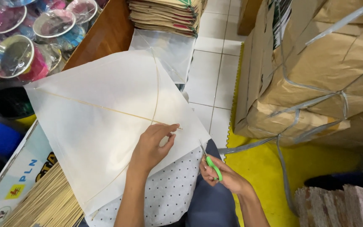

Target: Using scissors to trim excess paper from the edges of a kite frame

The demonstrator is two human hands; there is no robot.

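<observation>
Pinching the end of a thin bamboo stick between thumb and fingertips, my left hand presses down on the white paper kite spread across my lap. My right hand is clenched around green-handled scissors, blades pointing up at the kite's right edge. I see a bundle of bamboo sticks at lower left, spools of string at upper left, and strapped brown paper bales on the right.
</observation>
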